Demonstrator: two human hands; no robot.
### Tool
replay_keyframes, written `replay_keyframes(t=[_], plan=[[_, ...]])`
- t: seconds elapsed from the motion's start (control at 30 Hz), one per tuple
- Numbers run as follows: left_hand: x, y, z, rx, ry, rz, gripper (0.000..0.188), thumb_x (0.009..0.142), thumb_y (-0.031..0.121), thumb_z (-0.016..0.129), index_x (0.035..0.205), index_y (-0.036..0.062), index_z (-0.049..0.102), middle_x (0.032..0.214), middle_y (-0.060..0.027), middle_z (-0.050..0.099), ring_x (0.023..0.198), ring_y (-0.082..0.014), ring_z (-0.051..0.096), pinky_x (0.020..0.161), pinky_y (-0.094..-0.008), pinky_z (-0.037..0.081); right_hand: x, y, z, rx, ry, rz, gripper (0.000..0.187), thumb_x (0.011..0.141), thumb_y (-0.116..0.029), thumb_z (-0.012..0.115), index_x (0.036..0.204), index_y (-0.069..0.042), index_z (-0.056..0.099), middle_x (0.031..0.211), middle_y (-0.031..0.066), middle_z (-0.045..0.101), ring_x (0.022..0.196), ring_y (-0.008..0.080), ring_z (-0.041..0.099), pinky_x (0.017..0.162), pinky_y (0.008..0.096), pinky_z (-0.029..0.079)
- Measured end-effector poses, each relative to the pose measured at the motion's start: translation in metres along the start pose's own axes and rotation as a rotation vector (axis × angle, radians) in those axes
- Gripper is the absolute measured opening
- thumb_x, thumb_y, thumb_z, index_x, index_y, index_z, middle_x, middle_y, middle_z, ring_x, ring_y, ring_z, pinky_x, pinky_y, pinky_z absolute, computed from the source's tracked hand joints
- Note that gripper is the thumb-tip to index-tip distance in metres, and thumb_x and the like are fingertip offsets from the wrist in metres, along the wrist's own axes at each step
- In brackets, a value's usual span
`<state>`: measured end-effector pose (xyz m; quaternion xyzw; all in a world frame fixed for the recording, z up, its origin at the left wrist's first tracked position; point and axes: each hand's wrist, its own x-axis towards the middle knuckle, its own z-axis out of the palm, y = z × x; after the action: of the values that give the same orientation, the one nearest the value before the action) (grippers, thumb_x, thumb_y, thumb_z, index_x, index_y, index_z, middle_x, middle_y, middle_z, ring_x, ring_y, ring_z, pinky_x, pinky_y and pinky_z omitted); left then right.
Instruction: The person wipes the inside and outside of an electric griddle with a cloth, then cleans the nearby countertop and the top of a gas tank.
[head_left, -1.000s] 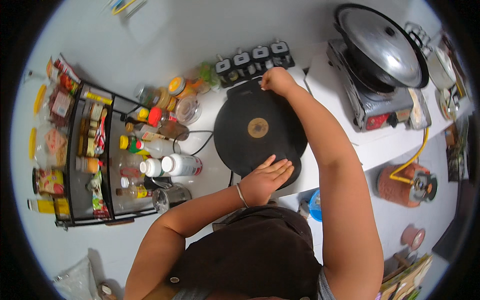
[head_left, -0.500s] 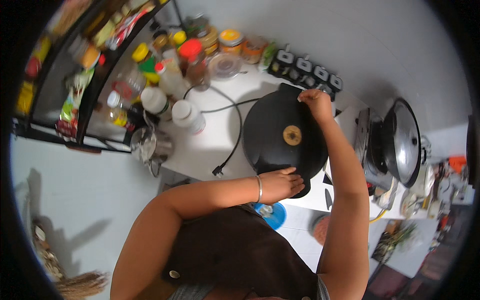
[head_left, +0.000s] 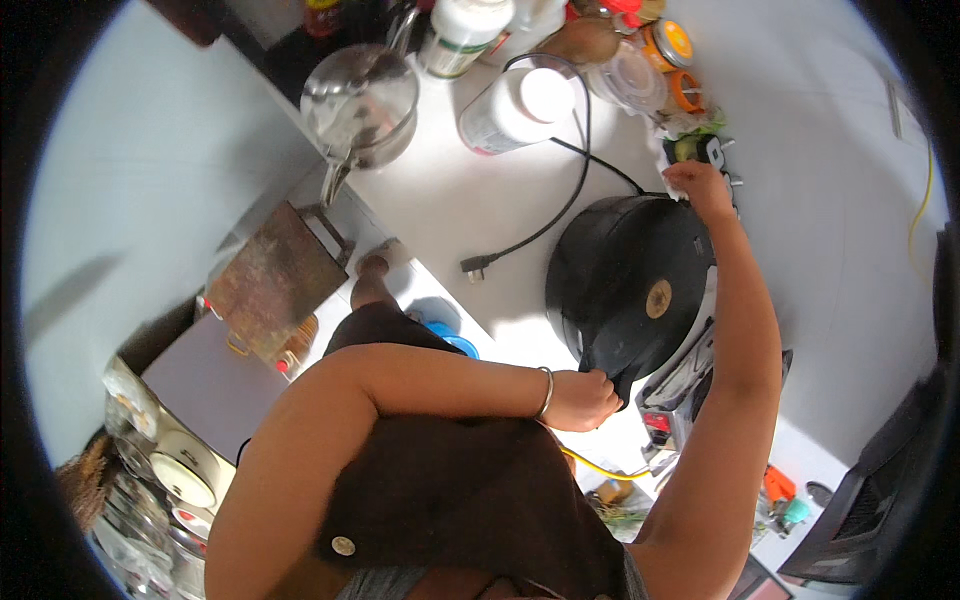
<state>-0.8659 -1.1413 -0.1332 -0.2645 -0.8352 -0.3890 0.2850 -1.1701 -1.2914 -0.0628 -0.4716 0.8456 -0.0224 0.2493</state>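
A round black electric griddle (head_left: 610,285) with a small tan disc on top sits on the white counter, its side wall showing. My left hand (head_left: 585,400), with a bangle at the wrist, has its fingers curled round the black handle at the griddle's near edge. At the far edge, my right hand (head_left: 700,188) pinches a small white scrap that looks like tissue; part of it is hidden by the fingers. A black power cord (head_left: 545,235) leads away from the griddle's far side, its plug (head_left: 474,267) lying on the counter.
A large white bottle (head_left: 518,110), a steel pot (head_left: 360,105) and several jars (head_left: 665,45) stand on the counter (head_left: 440,215). Behind my right hand is a spice rack (head_left: 710,150). Below the counter are a blue bucket (head_left: 450,337) and a rusty brown board (head_left: 275,280).
The view has turned and shifted toward the counter's left side. My left hand has gone from lying flat on the griddle to gripping its near handle. My right hand stays by the far edge.
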Motion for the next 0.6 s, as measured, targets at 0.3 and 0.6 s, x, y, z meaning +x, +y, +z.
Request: replay_keyframes(t=[0.3,0.6], plan=[[0.004,0.0,0.023,0.034,0.163,-0.023,0.022,0.071,0.022,0.062,0.069,0.0003,0.069,0.074,-0.0138,0.064,0.068,-0.0263,0.064,0.054,-0.0408,0.046,-0.021,-0.073,0.023,-0.173,-0.323,-0.243,0.02,0.09,-0.013,0.056,0.1,-0.001,0.068,0.094,0.0138,0.07,0.088,0.0282,0.066,0.082,0.0349,0.049],[0.01,-0.004,0.021,0.083,0.081,-0.052,0.02,0.068,0.022,0.063,0.065,0.0031,0.068,0.069,-0.0122,0.064,0.065,-0.0268,0.065,0.055,-0.0415,0.049,-0.12,-0.162,0.113,-0.736,-0.907,-0.549,0.02,0.078,-0.002,0.058,0.097,-0.008,0.061,0.093,0.012,0.067,0.097,0.0334,0.063,0.083,0.0451,0.05]])
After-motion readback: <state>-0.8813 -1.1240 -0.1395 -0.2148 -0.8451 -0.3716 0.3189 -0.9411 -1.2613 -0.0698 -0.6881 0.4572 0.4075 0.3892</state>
